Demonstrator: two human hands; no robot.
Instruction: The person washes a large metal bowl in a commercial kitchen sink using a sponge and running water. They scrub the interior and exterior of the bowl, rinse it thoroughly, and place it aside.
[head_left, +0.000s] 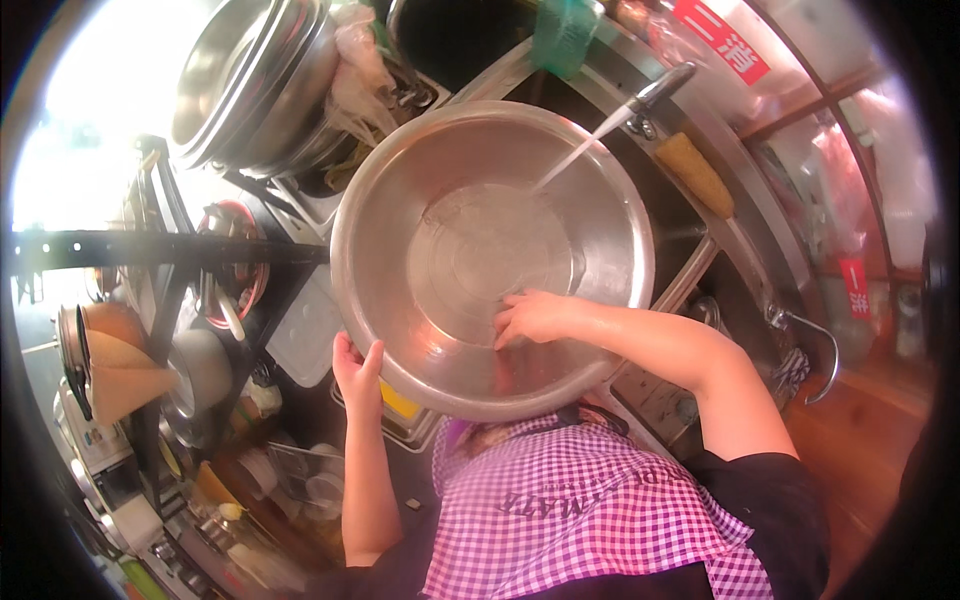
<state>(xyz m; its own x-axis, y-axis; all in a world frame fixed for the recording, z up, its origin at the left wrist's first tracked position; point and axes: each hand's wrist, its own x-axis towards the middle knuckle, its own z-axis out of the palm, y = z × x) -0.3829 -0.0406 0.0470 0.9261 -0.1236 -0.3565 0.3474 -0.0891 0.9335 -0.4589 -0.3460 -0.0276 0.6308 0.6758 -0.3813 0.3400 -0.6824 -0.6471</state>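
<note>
A large stainless steel basin (616, 202) sits over the sink in front of me. Shallow clear water (487, 247) covers its bottom, and a stream (577, 154) pours in from a metal faucet (664, 84) at the upper right. My left hand (358, 371) grips the basin's rim at the lower left, thumb on the inner side and fingers outside. Inside the basin, my right hand (541, 318) reaches down to the edge of the water. Its fingers are spread and hold nothing that I can see; whether the tips are under water is unclear.
To the right, a yellow-brown sponge (695, 175) lies on the sink ledge, with a second faucet (821, 352) beyond it. Stacked metal basins (247, 82) lean at the upper left. A black metal rack post (172, 247) and shelves with pots stand left.
</note>
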